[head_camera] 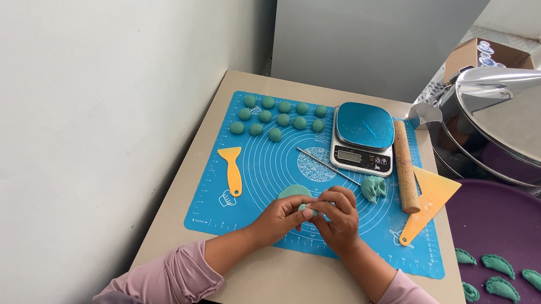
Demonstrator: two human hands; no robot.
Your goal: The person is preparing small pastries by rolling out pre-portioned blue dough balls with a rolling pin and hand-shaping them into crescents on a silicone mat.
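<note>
Both my hands meet over the blue silicone mat (262, 171), pinching a small piece of teal dough (305, 209) between the fingertips. My left hand (280, 218) holds it from the left and my right hand (338, 219) closes on it from the right. A flat teal dough disc (293, 191) lies on the mat just beyond my fingers. A teal dough lump (373, 188) sits to the right of them. Several teal dough balls (278, 117) stand in rows at the mat's far left.
A kitchen scale (363, 137), wooden rolling pin (406, 166), thin metal rod (328, 166), small orange scraper (234, 169) and larger orange scraper (429, 201) lie on the mat. A purple tray (514, 228) at right holds several folded teal dumplings (502, 288). A metal steamer (518, 123) stands behind it.
</note>
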